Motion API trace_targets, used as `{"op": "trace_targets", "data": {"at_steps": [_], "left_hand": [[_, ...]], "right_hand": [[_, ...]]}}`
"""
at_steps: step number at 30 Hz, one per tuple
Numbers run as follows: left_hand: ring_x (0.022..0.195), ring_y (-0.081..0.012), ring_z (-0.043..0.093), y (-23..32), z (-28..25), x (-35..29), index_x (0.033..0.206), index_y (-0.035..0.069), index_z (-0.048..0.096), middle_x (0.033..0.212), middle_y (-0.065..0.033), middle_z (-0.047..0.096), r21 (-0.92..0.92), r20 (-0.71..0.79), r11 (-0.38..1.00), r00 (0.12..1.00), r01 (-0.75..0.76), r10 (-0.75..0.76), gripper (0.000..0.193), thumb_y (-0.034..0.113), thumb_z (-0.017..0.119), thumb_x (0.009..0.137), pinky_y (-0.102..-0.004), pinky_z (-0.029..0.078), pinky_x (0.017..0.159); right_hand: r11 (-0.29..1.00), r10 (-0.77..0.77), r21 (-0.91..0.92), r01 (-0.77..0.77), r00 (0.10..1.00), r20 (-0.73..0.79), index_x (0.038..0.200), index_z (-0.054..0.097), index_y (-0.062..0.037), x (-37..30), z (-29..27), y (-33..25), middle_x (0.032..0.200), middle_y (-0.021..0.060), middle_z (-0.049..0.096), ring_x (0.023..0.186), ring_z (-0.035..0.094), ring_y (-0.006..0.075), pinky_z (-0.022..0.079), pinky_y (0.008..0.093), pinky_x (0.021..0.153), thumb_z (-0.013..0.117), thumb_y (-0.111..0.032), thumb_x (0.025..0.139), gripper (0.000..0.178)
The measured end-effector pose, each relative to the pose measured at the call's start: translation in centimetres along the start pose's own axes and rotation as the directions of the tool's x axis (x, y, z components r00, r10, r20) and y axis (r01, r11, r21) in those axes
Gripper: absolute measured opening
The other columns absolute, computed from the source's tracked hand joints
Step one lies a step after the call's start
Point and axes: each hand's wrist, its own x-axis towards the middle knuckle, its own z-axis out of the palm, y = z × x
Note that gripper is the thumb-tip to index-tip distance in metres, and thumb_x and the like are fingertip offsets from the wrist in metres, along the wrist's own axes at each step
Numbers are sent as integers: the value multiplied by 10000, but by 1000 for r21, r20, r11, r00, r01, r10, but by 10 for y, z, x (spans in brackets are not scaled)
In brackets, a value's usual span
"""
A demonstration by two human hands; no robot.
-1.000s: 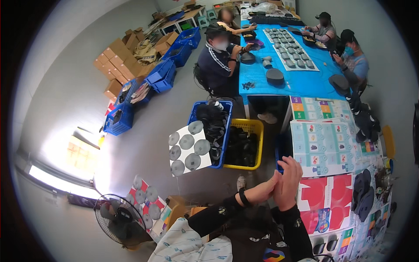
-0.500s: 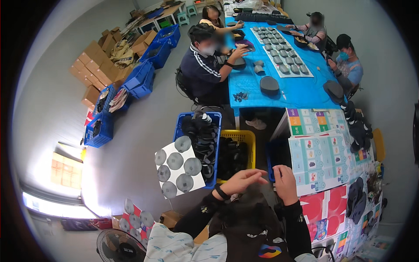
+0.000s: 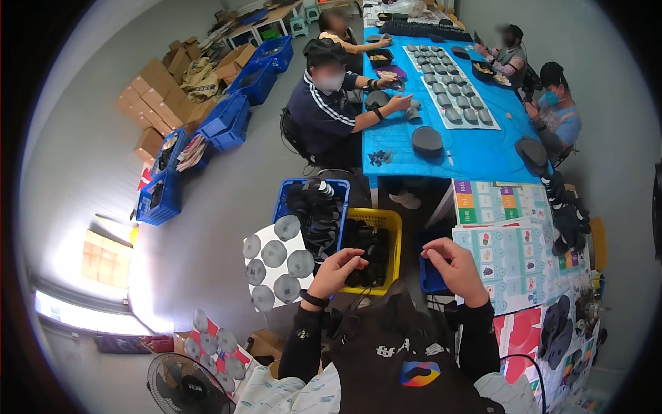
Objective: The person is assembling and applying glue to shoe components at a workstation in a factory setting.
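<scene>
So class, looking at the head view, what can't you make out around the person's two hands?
- Left hand: whether it holds anything; fingers curl over the yellow basket.
- Right hand: its palm, turned away.
- Basket contents: dark, too small to identify.
- Blue bin: mostly behind the right hand.

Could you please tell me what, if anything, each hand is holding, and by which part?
It cannot be told: the left hand and right hand are raised with curled fingers, hiding any contents.

A single head-worn fisheye view looks steeply down from above the person's raised left hand (image 3: 336, 269) and right hand (image 3: 456, 270), close below, and out across the floor to the blue table (image 3: 483, 148) farther off.
</scene>
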Motion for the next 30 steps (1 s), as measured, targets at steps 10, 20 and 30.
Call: {"op": "trace_targets", "data": {"at_steps": [10,20,30], "left_hand": [[1084,-157,673,0,6,-29,1334,-9,583,1156,-103,720,75,-92,993,993,88,-81,356,225,547,1067,-301,493,996],[1073,-160,666,4,26,-8,1320,-1,591,1150,-95,723,109,-31,987,992,122,-119,331,198,567,1058,-296,500,983],[1080,-162,649,-18,-3,0,1308,-9,602,1134,-77,697,69,64,992,992,105,-109,300,150,569,1056,-304,508,973]], "right_hand": [[948,-318,-80,309,886,-337,1459,465,3,5,-20,-10,870,86,691,783,672,162,526,280,750,639,-29,931,557],[656,-754,-513,554,521,-400,1258,583,41,-38,-148,-37,1312,172,558,1033,564,195,457,329,913,619,-58,920,354],[619,-669,-780,-95,457,-586,1298,580,13,-239,-420,380,1274,151,604,1060,587,181,458,315,939,624,-105,956,365]]}}
